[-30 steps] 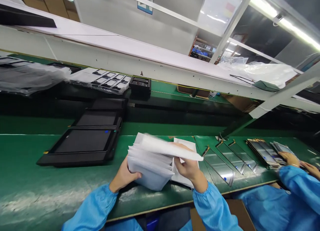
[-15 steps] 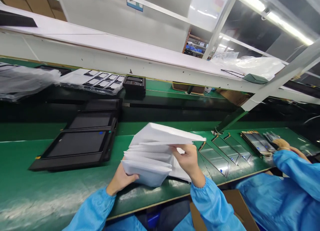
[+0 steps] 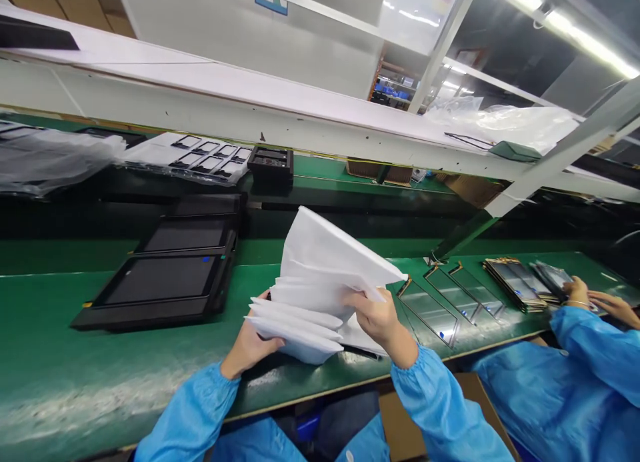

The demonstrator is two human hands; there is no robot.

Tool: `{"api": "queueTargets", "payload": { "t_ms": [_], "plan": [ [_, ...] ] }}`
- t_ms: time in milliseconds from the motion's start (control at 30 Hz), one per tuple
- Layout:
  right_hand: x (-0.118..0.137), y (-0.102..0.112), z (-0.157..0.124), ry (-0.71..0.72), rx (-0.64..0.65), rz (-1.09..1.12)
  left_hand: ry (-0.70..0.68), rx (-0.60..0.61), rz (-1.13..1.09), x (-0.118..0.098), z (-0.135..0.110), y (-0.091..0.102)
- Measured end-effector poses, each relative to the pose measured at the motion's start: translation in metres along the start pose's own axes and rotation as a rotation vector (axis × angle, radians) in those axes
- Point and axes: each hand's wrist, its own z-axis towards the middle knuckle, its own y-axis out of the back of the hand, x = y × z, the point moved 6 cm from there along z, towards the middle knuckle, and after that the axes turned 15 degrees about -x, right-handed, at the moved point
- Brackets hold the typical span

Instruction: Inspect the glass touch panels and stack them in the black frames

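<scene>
Over the green bench, a bunch of soft white sheets (image 3: 305, 309), perhaps foam sleeves, is fanned out between my hands. My left hand (image 3: 253, 349) closes round the left edge of the bunch, thumb in front and fingers mostly hidden behind. With thumb and fingers pinched, my right hand (image 3: 377, 322) grips the upper white sheet (image 3: 335, 249), which stands raised and tilted. Beneath the right hand, another white sheet (image 3: 363, 335) rests on a dark flat item that is largely covered.
Black framed panels (image 3: 155, 282) lie stacked at left. Several clear glass panels (image 3: 433, 309) lie on the right, then a pile of panels (image 3: 517, 282) beside a co-worker's hands (image 3: 580, 292). A slanted post (image 3: 500, 205) and a white shelf (image 3: 240, 112) stand behind.
My right hand has drawn the top sheet upward, so it stands taller and steeper. The bunch is spread wider, with my left hand still on it. The co-worker's hands have shifted.
</scene>
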Motion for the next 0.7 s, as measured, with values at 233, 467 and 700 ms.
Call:
{"api": "queueTargets", "payload": {
  "t_ms": [233,467,700],
  "plan": [
    [0.028,0.015,0.002,-0.013,0.285,0.064,0.008,-0.053,0.011,0.008,-0.001,-0.002],
    [0.026,0.012,0.000,0.008,0.084,-0.020,0.013,-0.108,0.028,0.005,-0.006,-0.001],
    [0.016,0.016,0.016,-0.096,-0.129,0.001,0.025,-0.076,-0.036,-0.001,-0.006,-0.005]
  ]
}}
